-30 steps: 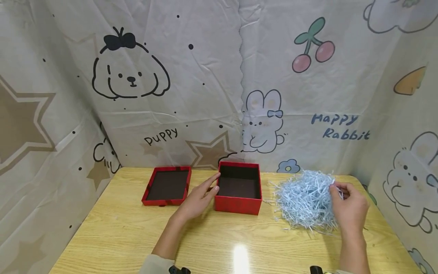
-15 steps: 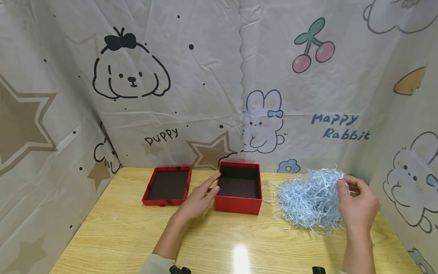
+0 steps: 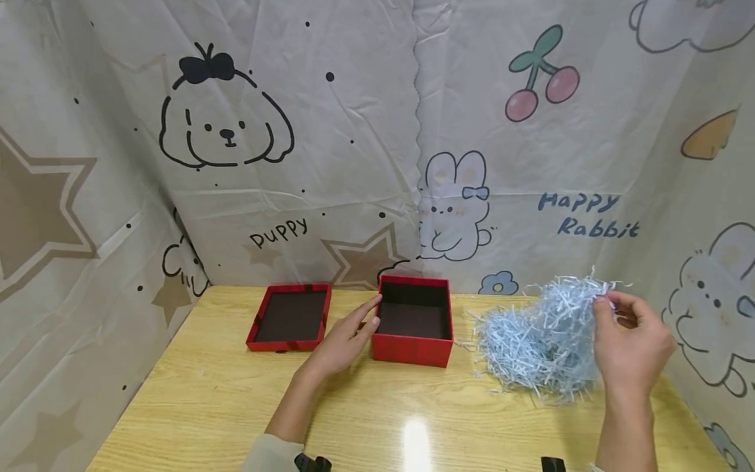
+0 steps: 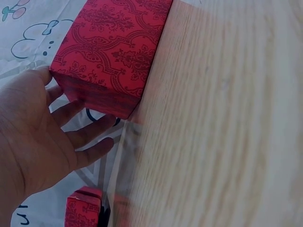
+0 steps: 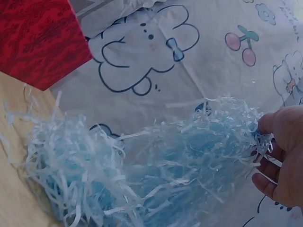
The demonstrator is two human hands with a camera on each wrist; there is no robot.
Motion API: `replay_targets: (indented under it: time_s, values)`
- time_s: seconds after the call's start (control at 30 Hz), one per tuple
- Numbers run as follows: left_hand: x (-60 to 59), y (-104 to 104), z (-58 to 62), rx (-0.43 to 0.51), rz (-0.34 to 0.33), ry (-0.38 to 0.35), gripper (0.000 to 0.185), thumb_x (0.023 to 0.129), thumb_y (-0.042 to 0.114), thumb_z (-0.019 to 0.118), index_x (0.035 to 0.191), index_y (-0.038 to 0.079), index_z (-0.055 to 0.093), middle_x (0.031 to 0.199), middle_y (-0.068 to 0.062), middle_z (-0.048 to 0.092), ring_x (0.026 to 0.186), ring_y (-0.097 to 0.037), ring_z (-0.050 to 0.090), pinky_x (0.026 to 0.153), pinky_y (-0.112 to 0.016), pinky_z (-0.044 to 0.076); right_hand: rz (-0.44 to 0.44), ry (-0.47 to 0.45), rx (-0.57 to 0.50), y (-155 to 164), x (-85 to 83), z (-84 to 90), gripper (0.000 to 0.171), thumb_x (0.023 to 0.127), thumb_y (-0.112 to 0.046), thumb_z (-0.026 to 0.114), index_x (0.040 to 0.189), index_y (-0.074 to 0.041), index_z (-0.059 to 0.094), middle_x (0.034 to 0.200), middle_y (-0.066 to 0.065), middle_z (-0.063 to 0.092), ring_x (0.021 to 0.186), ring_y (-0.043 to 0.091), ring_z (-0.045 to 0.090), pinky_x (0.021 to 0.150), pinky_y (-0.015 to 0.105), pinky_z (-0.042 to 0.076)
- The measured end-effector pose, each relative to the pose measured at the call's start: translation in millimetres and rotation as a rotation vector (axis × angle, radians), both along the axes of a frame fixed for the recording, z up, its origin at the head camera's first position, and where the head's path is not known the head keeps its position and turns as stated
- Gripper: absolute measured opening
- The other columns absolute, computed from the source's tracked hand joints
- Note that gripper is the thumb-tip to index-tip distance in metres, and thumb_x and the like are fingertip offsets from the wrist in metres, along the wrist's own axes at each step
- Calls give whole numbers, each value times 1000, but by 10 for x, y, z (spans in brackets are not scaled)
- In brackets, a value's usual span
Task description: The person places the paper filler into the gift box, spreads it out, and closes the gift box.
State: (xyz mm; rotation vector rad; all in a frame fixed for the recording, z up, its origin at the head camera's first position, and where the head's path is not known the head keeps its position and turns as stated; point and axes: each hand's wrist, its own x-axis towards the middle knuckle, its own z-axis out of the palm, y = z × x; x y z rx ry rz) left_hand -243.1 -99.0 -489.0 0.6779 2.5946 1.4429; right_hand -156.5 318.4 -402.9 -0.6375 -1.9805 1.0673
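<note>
Head view: shredded paper (image 3: pixel 545 337) sits as a loose pale-blue heap on the wooden table (image 3: pixel 236 406), right of the open red box (image 3: pixel 413 321), not touching it. Right hand (image 3: pixel 631 344) pinches a tuft at the heap's top-right edge, thumb and fingers curled on the strands, that side raised off the table. Looks very light, soft and springy; strands tangle, so I'd guess a pinch drags a clump along while stray bits shed, and a fuller scoop from under would carry more. Left hand (image 3: pixel 345 341) rests w/ straight, relaxed fingers against the box's left wall, holding nothing. Red lid (image 3: pixel 289 318) lies inside-up further left, apart from box. Left wrist view: left hand (image 4: pixel 33 142) flat, fingers spread beside the box (image 4: pixel 113 52), which shows a darker ornamental pattern on red. Right wrist view: shred (image 5: pixel 142 170) is thin, crinkled strips, whitish-blue, airy, w/ gaps between; right hand (image 5: pixel 281 156) grips its upper end, fingertips partly buried.
</note>
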Motion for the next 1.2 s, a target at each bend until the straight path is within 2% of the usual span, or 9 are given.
replay_targets:
  time_s: [0.23, 0.4, 0.57, 0.73, 0.87, 0.97, 1.2]
  values:
    - [-19, 70, -11, 7, -33, 8, 57, 114, 42, 46, 168, 28, 33, 170, 7, 34, 154, -20, 35, 125, -51, 32, 0, 86, 57, -1, 47, 177, 29, 101, -23, 72, 118, 0, 77, 101, -17, 66, 93, -6, 53, 92, 18, 45]
    - [-26, 58, -8, -2, -20, 16, 56, 114, 42, 46, 168, 29, 34, 169, 8, 35, 154, -20, 36, 125, -51, 33, 16, 89, 61, -10, 27, 289, 30, 101, -24, 71, 119, 0, 77, 99, -23, 62, 95, -4, 52, 88, 17, 43]
    - [-23, 20, -1, -20, -26, 19, 58, 114, 48, 43, 168, 30, 33, 169, 9, 35, 154, -17, 35, 125, -48, 32, 16, 158, 101, -51, -29, 467, 31, 101, -23, 71, 116, 3, 77, 97, -28, 58, 97, -4, 51, 89, 19, 39]
    - [-14, -15, -4, -27, -25, 20, 58, 113, 50, 42, 168, 32, 32, 169, 10, 34, 154, -17, 34, 125, -47, 32, 32, 199, 147, -128, -87, 651, 32, 101, -25, 71, 115, 2, 78, 97, -28, 58, 96, -5, 50, 88, 20, 38]
    - [-11, -35, -7, -29, -21, 18, 57, 114, 48, 43, 167, 34, 32, 169, 10, 34, 154, -17, 34, 125, -47, 33, 56, 229, 140, -231, -127, 795, 30, 101, -24, 72, 115, 2, 78, 96, -29, 58, 93, -4, 50, 85, 20, 38]
    - [-15, -45, -15, -29, -23, 18, 57, 114, 47, 43, 167, 33, 32, 169, 10, 34, 154, -17, 34, 125, -48, 33, 85, 264, 133, -373, -127, 937, 27, 101, -16, 71, 113, 6, 77, 93, -30, 57, 91, -3, 50, 85, 20, 38]
    - [0, -40, 6, -26, -33, 13, 57, 114, 49, 42, 167, 35, 31, 170, 10, 33, 155, -16, 32, 126, -46, 31, 190, 328, 132, -594, -192, 1205, 21, 98, -11, 74, 110, 7, 78, 91, -26, 61, 87, 1, 54, 82, 21, 41]
